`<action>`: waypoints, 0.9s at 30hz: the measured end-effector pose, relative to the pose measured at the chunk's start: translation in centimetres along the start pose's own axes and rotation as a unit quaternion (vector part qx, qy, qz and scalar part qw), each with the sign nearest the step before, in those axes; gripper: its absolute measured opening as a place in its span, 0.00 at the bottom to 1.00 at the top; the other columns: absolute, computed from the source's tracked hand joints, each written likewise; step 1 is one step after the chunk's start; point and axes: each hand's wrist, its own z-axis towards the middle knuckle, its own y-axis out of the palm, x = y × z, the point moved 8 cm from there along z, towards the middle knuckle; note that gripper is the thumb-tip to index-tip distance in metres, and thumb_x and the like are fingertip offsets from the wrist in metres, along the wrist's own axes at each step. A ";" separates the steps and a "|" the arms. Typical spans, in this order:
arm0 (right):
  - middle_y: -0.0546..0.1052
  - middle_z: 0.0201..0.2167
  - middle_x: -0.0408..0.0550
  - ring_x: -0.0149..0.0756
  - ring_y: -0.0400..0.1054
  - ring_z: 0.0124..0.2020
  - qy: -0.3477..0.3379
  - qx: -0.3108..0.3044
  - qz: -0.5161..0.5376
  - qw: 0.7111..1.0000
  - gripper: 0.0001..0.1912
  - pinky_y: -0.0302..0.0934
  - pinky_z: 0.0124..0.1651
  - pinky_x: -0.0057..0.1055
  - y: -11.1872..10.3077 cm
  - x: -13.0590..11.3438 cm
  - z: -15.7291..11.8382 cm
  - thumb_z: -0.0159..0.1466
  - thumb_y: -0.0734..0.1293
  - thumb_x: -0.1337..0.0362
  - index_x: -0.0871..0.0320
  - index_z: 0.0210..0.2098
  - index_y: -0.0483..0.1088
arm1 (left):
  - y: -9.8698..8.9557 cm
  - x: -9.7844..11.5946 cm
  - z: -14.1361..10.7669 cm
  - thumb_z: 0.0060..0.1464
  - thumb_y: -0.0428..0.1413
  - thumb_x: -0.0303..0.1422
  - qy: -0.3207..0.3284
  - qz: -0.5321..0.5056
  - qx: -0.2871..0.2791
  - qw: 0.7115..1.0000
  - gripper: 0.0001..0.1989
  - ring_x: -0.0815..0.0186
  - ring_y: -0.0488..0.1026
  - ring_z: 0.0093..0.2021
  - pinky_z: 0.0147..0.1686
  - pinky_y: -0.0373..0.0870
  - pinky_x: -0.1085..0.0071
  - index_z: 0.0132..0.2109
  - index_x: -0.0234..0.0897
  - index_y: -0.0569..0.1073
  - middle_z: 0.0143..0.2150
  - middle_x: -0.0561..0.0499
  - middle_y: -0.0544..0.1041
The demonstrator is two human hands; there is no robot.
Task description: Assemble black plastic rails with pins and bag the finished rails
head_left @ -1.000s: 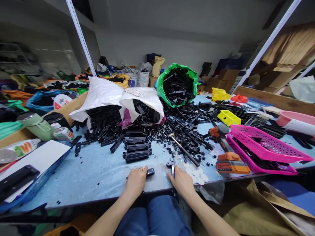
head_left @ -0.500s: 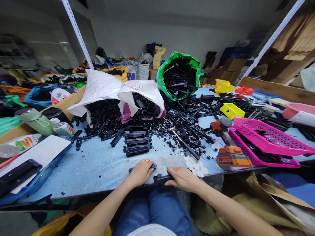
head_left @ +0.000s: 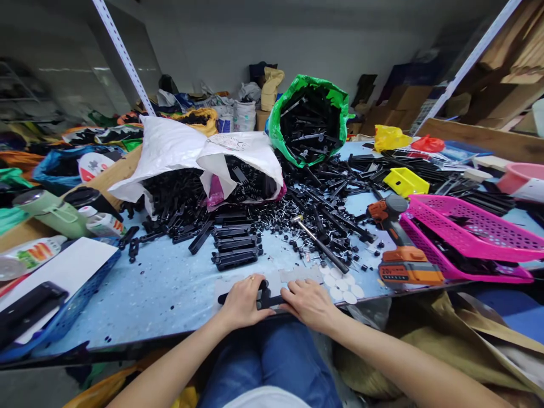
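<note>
Near the front edge of the table, my left hand (head_left: 245,301) is closed around a black plastic part (head_left: 264,294), whose rounded end sticks up between thumb and fingers. My right hand (head_left: 309,303) grips a black plastic bar (head_left: 275,301), its left end meeting the part in my left hand. My fingers cover much of both pieces, so how they join cannot be made out. Under the hands lies a flat grey plate (head_left: 293,276). A stack of long black plastic parts (head_left: 237,249) lies just beyond my left hand, and a hammer (head_left: 318,242) beyond my right.
An orange cordless drill (head_left: 399,243) stands right of some white discs (head_left: 342,286), beside pink baskets (head_left: 476,226). Loose black parts and small pins spread before white sacks (head_left: 170,147) and a green bag (head_left: 276,122). A blue tray (head_left: 80,300) sits at left.
The bar in my right hand has come up and left against the part in my left hand. My right fingers now lie over its top. The view has shifted slightly.
</note>
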 end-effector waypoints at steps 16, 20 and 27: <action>0.71 0.30 0.49 0.39 0.64 0.32 -0.044 0.002 -0.060 0.997 0.10 0.51 0.29 0.33 -3.1 -1.3 1.4 0.64 0.58 0.58 0.58 0.36 0.65 | -0.9 -1.3 -0.5 0.40 0.58 0.42 0.019 -0.029 0.085 0.996 0.26 0.58 0.72 0.38 0.36 0.68 0.65 0.46 0.37 0.61 0.39 0.47 0.72; 0.71 0.30 0.49 0.38 0.64 0.32 -0.057 0.007 -0.081 0.995 0.11 0.51 0.29 0.32 -2.9 -1.0 1.5 0.64 0.58 0.58 0.58 0.36 0.64 | -0.8 -1.1 -0.5 0.42 0.58 0.40 0.031 -0.014 0.098 0.995 0.23 0.58 0.73 0.36 0.34 0.68 0.66 0.44 0.36 0.62 0.37 0.46 0.73; 0.70 0.30 0.48 0.36 0.63 0.31 -0.148 0.016 -0.107 0.983 0.10 0.48 0.27 0.31 -3.0 -1.0 2.0 0.65 0.57 0.59 0.59 0.36 0.63 | -0.9 -0.5 -1.0 0.45 0.57 0.40 0.069 -0.023 0.130 0.989 0.19 0.60 0.73 0.35 0.34 0.68 0.68 0.43 0.37 0.64 0.36 0.47 0.74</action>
